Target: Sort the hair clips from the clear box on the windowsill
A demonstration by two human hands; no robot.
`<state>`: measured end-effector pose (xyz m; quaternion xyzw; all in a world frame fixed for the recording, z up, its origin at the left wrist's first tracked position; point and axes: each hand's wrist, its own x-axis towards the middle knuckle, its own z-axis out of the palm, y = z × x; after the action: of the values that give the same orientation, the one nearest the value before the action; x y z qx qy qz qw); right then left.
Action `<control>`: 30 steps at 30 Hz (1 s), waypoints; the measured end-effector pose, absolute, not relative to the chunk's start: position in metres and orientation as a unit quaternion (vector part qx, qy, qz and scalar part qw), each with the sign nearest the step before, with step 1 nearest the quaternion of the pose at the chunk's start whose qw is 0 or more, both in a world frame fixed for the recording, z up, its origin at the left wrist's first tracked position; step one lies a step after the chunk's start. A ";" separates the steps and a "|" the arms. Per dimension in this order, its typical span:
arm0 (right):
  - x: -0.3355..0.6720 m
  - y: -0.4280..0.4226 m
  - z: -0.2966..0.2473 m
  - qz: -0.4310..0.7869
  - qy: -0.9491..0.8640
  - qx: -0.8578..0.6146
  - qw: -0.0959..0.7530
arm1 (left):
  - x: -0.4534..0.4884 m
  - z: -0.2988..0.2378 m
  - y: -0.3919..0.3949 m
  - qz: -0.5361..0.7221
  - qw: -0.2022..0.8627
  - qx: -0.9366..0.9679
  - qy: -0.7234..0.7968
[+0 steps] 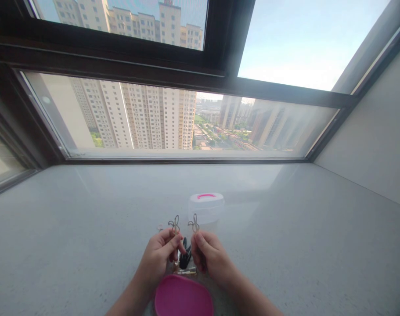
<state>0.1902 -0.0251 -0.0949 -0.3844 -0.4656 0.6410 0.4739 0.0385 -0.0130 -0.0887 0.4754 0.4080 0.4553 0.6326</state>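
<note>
- Two thin, dark metal clips with bow-shaped looped wire tops are up off the pale grey speckled windowsill [285, 245]: the left one [175, 226] and the right one [195, 227], both held beyond the shallow pink rounded dish [184, 296].
- The left hand [157, 255], beyond the dish and to its left, has thumb and forefinger pinched together on the left one; its other fingers curl loosely.
- The right hand [214, 260], beyond the dish and to its right, pinches the right one the same way, fingers folded under.
- As far as it shows, picking up these two is done; the black oblong clip [185, 260] and shiny metallic clips [187, 271], just beyond the dish, are left unheld.
- Count: two bow-topped clips, one black clip, one dish, one translucent white box with a pink handle [206, 210], farther beyond the dish. The metallic clips overlap, so their number cannot be told.
</note>
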 end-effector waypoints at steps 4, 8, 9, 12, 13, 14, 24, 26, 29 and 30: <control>0.190 -0.026 -0.095 0.642 -0.466 -0.386 0.471 | 0.038 -0.089 -0.014 0.456 0.640 0.465 0.409; 0.190 -0.026 -0.094 0.641 -0.467 -0.382 0.474 | 0.038 -0.086 -0.015 0.458 0.639 0.455 0.418; 0.190 -0.026 -0.094 0.641 -0.466 -0.382 0.475 | 0.038 -0.085 -0.015 0.458 0.637 0.456 0.420; 0.191 -0.025 -0.095 0.641 -0.464 -0.381 0.479 | 0.038 -0.082 -0.015 0.457 0.630 0.462 0.426; 0.191 -0.025 -0.096 0.641 -0.465 -0.378 0.480 | 0.038 -0.081 -0.015 0.458 0.628 0.463 0.427; 0.191 -0.025 -0.097 0.641 -0.466 -0.376 0.481 | 0.038 -0.081 -0.016 0.458 0.626 0.464 0.428; 0.192 -0.024 -0.095 0.639 -0.471 -0.377 0.478 | 0.037 -0.081 -0.017 0.460 0.618 0.480 0.420; 0.192 -0.024 -0.095 0.637 -0.473 -0.381 0.475 | 0.037 -0.081 -0.017 0.461 0.615 0.483 0.420; 0.193 -0.025 -0.097 0.641 -0.470 -0.381 0.473 | 0.037 -0.082 -0.018 0.460 0.618 0.484 0.414; 0.193 -0.025 -0.097 0.642 -0.469 -0.380 0.472 | 0.037 -0.083 -0.018 0.458 0.621 0.484 0.412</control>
<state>0.1927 -0.0248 -0.0969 -0.3799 -0.4689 0.6423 0.4724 0.0368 -0.0181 -0.0825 0.4844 0.4120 0.4580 0.6212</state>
